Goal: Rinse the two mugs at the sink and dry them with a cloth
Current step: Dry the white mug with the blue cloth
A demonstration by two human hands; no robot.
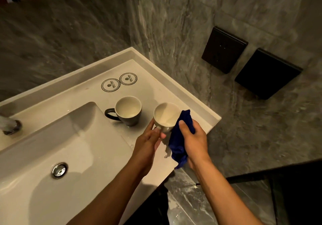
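White-lined dark mug (165,118) sits tilted between hands, blue cloth (179,137) alongside.

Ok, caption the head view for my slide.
Left hand holds a white-lined mug while right hand wipes with blue cloth.

I see dim, warm light from above. My arms throw soft shadows across the sink (73,137). Wall (52,41) and tap (10,125) blur; the edges bend.

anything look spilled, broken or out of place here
Nothing broken or askew. A few water drops lie on the counter near the dark mug, as expected after rinsing. The left hand holds the other mug; the right hand grips the blue cloth.
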